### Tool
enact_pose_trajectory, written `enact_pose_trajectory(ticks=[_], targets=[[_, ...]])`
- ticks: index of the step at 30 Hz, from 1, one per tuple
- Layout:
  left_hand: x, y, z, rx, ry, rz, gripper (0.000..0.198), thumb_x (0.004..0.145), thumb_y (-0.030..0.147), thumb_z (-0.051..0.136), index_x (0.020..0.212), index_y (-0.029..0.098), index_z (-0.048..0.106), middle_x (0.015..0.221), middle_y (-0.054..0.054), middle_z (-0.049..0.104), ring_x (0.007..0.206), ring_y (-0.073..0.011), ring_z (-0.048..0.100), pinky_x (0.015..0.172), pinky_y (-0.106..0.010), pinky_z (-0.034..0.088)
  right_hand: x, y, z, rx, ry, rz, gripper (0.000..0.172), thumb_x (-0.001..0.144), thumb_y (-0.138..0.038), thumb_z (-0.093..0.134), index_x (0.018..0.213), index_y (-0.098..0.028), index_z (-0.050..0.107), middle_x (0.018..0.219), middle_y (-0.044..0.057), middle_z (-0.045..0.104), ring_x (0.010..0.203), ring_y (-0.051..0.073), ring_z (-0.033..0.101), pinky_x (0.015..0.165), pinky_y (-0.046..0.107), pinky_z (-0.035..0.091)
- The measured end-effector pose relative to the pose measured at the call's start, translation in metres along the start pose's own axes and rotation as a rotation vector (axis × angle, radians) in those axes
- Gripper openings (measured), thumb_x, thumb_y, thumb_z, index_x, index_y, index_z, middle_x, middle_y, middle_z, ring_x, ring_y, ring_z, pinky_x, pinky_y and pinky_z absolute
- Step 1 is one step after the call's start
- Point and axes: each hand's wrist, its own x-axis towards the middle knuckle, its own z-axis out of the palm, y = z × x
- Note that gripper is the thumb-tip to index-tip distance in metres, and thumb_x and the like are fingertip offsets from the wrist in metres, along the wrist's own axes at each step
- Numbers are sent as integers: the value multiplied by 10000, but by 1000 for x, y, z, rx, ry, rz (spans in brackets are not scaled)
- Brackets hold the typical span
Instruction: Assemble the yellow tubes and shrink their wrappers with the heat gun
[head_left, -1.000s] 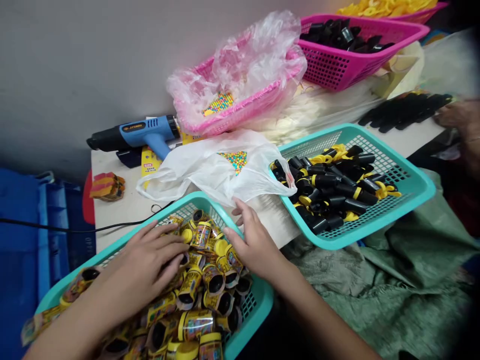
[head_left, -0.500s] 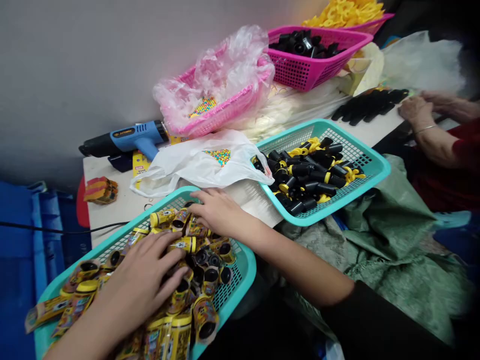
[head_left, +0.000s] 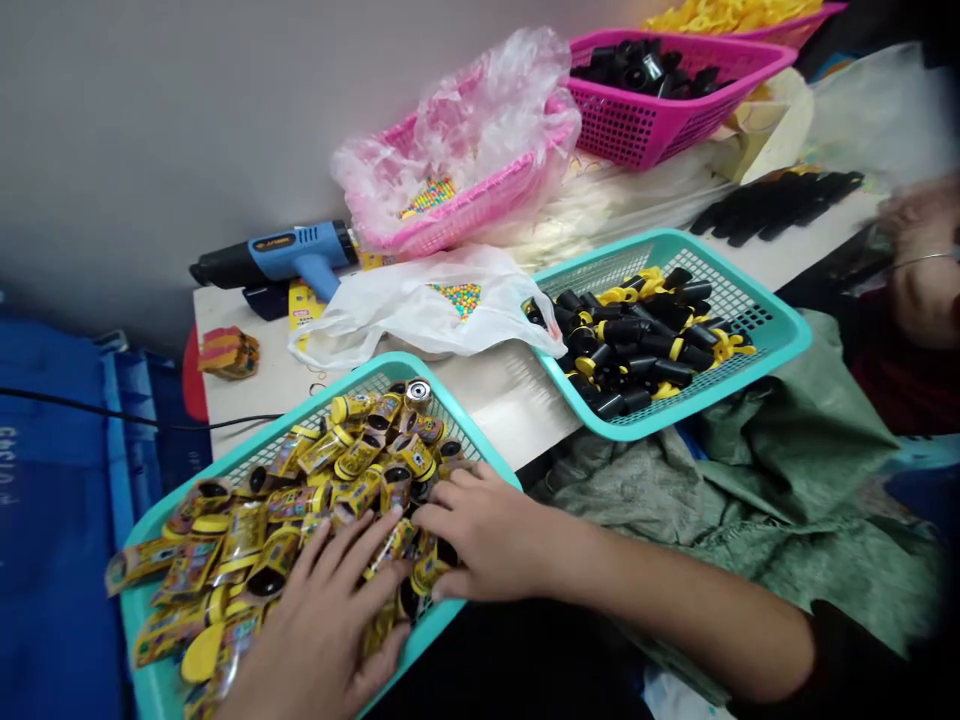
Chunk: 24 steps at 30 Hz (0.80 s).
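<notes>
A teal basket (head_left: 390, 368) in front of me holds several small yellow-labelled tubes (head_left: 352, 462) with black open ends. My left hand (head_left: 330, 625) lies flat on the tubes at the basket's near side, fingers spread. My right hand (head_left: 487, 530) rests at the basket's right rim, fingers curled onto the tubes; whether it holds one I cannot make out.
A second teal basket (head_left: 780, 340) holds black and yellow tubes. A white bag of coloured beads (head_left: 461, 297), a blue heat gun (head_left: 289, 255), two pink baskets (head_left: 645, 125) and black pieces (head_left: 772, 200) sit on the table. Another person's hand (head_left: 922, 260) is at right. Green cloth (head_left: 750, 480) lies below.
Both hands drew back toward me across the tubes, from the basket's far part to its near edge, spreading the tubes out. The view shifted slightly.
</notes>
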Motion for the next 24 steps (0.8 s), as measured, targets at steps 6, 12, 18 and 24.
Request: enact_pose_trajectory(ticks=[6,12,18,24], targets=[[15,-34,7,96,-9,-237,144,866,246,540,903,193,669,1380,-138,527,1165,-347,534,967,-552,425,30,7,-13,-56,-101,-29,483,717,-416,683,1119,-164,594,1034,125,614,919,283,586,769,393,447],[22,-43,-10,98,157,-106,103,879,244,564,909,218,660,1321,-97,584,1192,-296,515,1002,-502,405,28,5,-36,-166,197,-50,181,771,-179,560,936,-158,632,965,96,620,940,248,517,765,359,400],[-12,5,-22,-95,26,-200,129,870,268,525,808,232,632,719,-23,640,662,-191,570,628,-342,447,36,-22,15,-113,59,-438,224,930,-308,488,970,-168,657,1098,79,631,1061,227,496,847,366,395],[-58,14,17,-86,57,-292,263,835,135,504,1009,279,640,1169,-65,632,1082,-264,558,897,-419,430,38,4,12,-143,-101,-480,300,843,-229,562,1125,-285,649,1159,51,617,1248,306,379,942,491,337]])
